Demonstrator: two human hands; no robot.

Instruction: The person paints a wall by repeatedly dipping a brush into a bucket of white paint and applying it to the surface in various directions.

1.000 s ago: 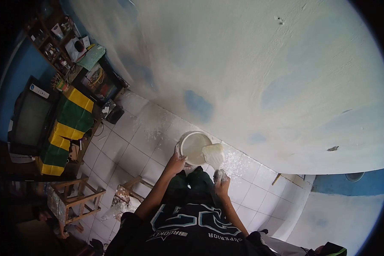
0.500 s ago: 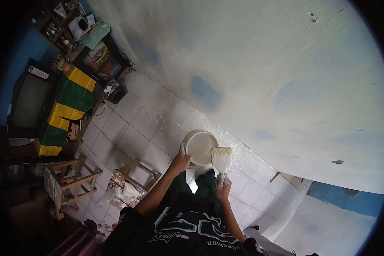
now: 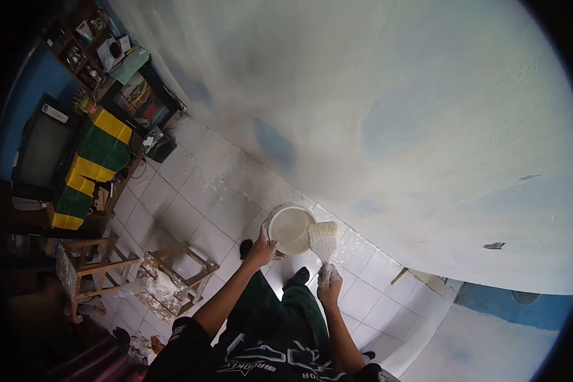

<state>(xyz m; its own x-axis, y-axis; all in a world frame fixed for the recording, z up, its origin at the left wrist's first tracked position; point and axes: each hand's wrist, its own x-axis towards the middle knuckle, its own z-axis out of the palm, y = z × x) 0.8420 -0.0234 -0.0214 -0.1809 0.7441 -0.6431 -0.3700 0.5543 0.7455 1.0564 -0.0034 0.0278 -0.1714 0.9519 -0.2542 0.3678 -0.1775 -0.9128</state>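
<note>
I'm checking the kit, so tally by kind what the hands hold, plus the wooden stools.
Bucket: 1
Brush: 1
Wooden stools: 2
Total: 4

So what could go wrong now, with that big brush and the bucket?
The wide brush in the right hand might drip on the tiled floor, already speckled white near the wall. The bucket could tip and spill, since just the left hand seems to hold it. A foot might slip if any of those white specks are wet; I can't tell.
</note>
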